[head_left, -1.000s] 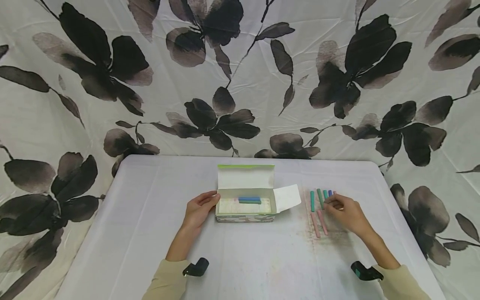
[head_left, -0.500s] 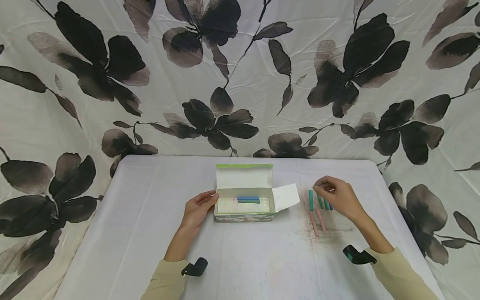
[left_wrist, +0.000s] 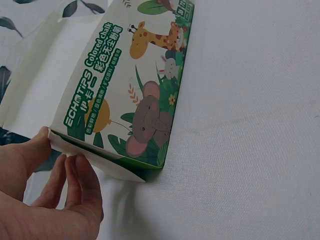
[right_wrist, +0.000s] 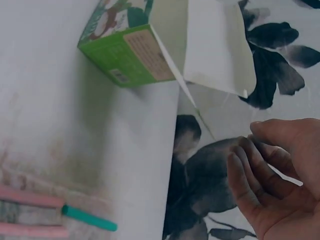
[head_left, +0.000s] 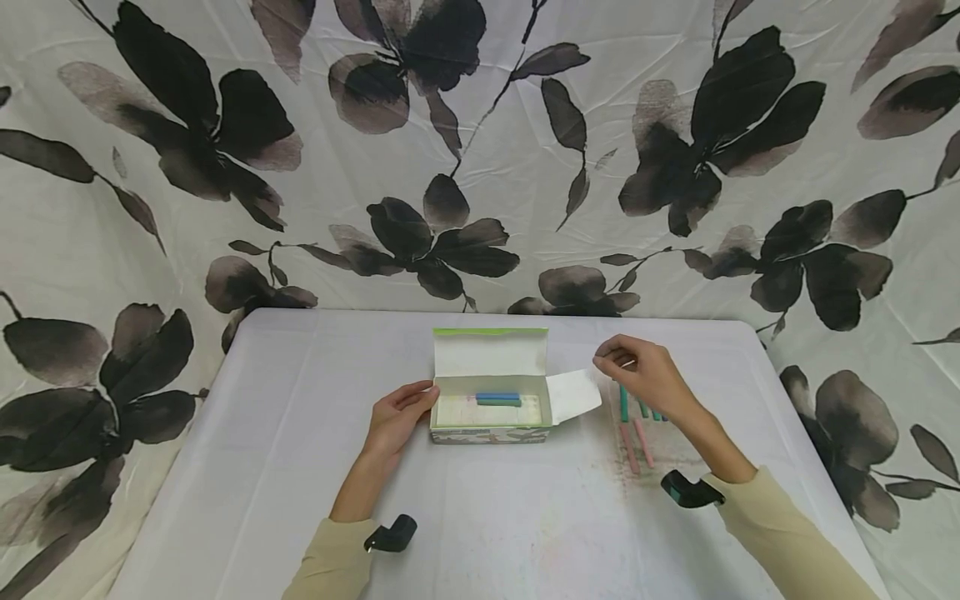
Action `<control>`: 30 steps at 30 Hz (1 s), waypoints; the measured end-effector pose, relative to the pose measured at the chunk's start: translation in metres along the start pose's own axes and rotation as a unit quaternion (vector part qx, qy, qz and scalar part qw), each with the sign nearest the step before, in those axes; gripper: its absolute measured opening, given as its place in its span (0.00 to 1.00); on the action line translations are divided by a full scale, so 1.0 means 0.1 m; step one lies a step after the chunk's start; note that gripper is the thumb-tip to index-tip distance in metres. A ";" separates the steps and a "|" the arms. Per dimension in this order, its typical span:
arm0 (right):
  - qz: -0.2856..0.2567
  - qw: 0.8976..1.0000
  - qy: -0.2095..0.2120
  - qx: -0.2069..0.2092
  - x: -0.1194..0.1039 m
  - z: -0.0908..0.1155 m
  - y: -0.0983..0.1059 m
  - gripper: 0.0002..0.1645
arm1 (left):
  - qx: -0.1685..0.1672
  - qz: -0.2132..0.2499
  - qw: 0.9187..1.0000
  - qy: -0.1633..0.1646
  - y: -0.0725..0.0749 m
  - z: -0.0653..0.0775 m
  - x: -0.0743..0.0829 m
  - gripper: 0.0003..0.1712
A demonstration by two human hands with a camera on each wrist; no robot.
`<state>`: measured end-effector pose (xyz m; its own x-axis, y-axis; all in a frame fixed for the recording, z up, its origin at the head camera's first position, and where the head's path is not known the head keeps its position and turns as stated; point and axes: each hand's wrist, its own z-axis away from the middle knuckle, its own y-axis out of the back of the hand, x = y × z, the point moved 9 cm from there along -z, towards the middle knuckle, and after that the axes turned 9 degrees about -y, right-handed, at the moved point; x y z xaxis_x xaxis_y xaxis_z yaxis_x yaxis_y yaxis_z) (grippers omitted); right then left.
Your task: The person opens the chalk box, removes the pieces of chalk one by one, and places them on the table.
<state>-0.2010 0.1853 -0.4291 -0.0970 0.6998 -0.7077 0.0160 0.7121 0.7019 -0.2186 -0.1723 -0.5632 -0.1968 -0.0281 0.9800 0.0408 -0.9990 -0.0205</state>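
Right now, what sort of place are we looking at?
Probably an indoor work area, though I can't be sure: there's a white-covered table, a big flowery cloth behind it, and an open chalk box with loose chalk sticks nearby.

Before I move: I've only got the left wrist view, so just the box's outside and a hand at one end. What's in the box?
Observer: A blue chalk stick and a green chalk stick lie side by side inside the box.

Operator: Copy. What's at the far end, on the right?

Observer: The right hand, close to the open side flap; I can't make out whether it holds anything.

Operator: Any chalk outside?

Observer: Yes, two pink sticks lie on the tabletop, to the right of the box.
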 end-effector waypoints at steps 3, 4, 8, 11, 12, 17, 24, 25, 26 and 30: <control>-0.011 1.000 0.005 -0.009 -0.08 -0.05 -0.08 0.08 | 0.003 -0.004 1.000 0.002 0.01 0.00 0.00 0.24; -0.014 1.000 0.008 -0.012 -0.10 -0.06 -0.11 0.09 | 0.003 -0.005 1.000 0.002 0.01 0.00 0.00 0.24; -0.021 0.999 0.019 -0.016 -0.18 -0.11 -0.23 0.09 | 0.002 -0.005 1.000 0.003 0.00 -0.01 0.00 0.25; -0.025 0.999 0.027 -0.020 -0.23 -0.13 -0.33 0.08 | -0.001 0.001 1.000 0.002 0.00 -0.02 0.00 0.26; -0.027 0.999 0.030 -0.022 -0.25 -0.14 -0.37 0.07 | -0.002 0.002 1.000 0.002 0.00 -0.02 0.00 0.26; -0.039 0.997 0.044 -0.043 -0.34 -0.18 -0.53 0.07 | -0.004 0.006 1.000 0.002 0.00 -0.03 -0.01 0.26; -0.056 0.993 0.062 -0.087 -0.40 -0.20 -0.79 0.09 | -0.002 0.006 1.000 -0.004 -0.01 -0.01 0.02 0.24; -0.057 0.992 0.065 -0.093 -0.41 -0.20 -0.83 0.09 | -0.001 0.006 1.000 -0.004 -0.01 0.00 0.03 0.24; -0.056 0.991 0.069 -0.098 -0.42 -0.20 -0.87 0.09 | -0.001 0.005 1.000 -0.005 -0.01 0.00 0.03 0.24; -0.050 0.988 0.076 -0.121 -0.45 -0.19 -1.00 0.09 | -0.004 0.004 1.000 -0.008 -0.01 0.01 0.02 0.25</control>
<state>-0.2174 0.0814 -0.4663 -0.2352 0.5974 -0.7667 -0.2378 0.7295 0.6413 -0.2186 -0.1714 -0.5607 -0.1807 -0.0349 0.9829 0.0337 -0.9990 -0.0293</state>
